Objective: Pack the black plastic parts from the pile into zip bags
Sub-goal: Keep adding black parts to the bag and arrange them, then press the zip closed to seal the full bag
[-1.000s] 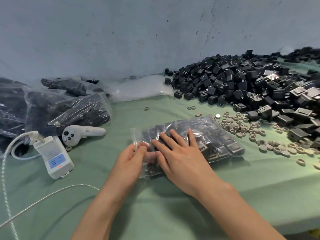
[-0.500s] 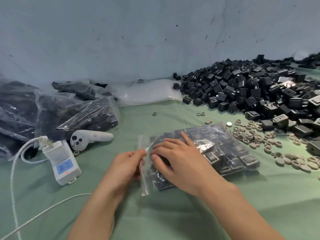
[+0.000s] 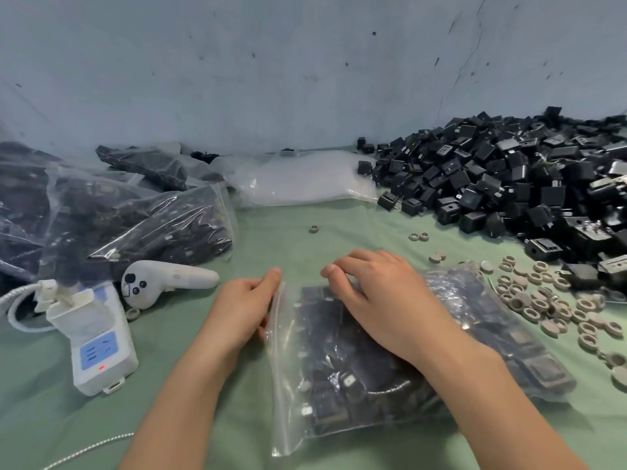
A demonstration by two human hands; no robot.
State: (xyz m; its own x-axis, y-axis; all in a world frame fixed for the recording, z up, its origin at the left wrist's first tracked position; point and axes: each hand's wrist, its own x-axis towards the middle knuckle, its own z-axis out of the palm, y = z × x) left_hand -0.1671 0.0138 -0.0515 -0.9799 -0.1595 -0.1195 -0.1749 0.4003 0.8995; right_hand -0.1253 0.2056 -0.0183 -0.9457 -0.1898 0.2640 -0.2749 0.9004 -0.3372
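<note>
The left hand (image 3: 242,310) pinches the zip bag (image 3: 339,388) by its edge; right hand (image 3: 383,300) presses on it.

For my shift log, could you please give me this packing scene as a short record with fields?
Bag in work: zip bag, filled with black parts, lying flat on the green cloth
Left hand: pinches the bag's zip edge
Right hand: rests on the bag, fingers bent; grip unclear
Supply: pile of black parts, far right
Done: filled bags, far left
Also there: grey rings, white controller, white power strip
</note>
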